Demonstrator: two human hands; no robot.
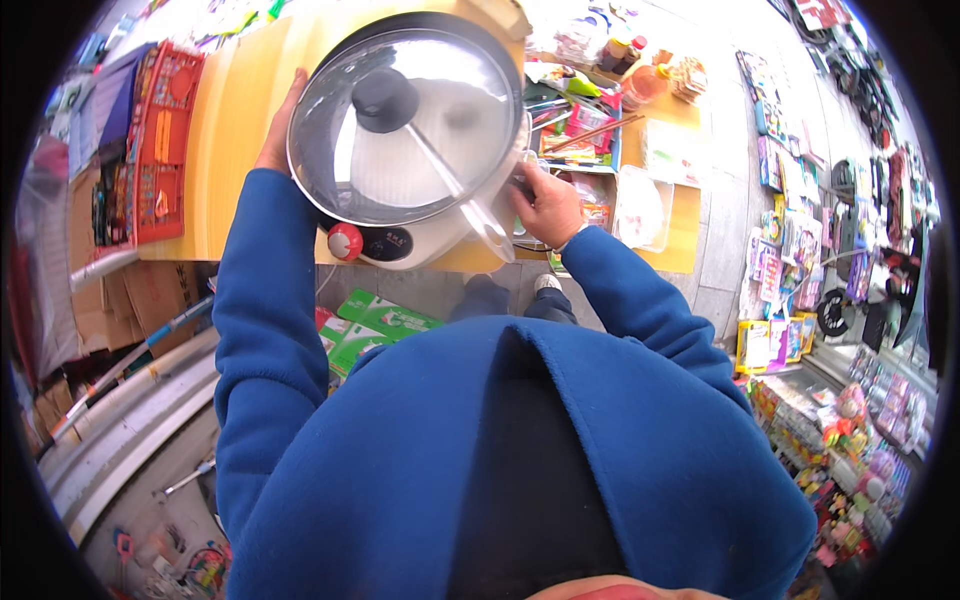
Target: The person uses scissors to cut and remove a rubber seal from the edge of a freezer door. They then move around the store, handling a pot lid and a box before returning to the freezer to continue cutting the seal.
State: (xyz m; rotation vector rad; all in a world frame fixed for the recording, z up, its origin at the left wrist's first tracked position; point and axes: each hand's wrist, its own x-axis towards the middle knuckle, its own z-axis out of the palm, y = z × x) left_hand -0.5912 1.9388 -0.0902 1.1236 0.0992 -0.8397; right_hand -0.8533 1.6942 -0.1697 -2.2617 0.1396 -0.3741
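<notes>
Currently handled appliance: round electric pot (435, 238) with pale body, at the front of the wooden surface (230, 120), between both hands; its lower edge overlaps the front edge in view. Whether it rests or is lifted cannot be told.
Cover: glass lid (405, 160) with dark rim and black knob (385, 100), seated over the pot.
Front controls: red-and-white dial (345, 242), left; dark oval control panel (388, 243), just beside it.
Pale strip: long handle-like piece (484, 228), running from near the knob past the lid's lower-right rim; its exact kind cannot be told.
Left hand (282, 125): against the pot's left side; most fingers hidden behind it, so degree of closure cannot be told.
Right hand (550, 207): fingers curled closed at the pot's right side, gripping it near the handle.
Right of pot: brown chopsticks (597, 133) across colorful packets; clear plastic container (640, 207) near the right hand.
Left of pot: red crate (163, 150), well apart.
Floor below: green packages (385, 322).
</notes>
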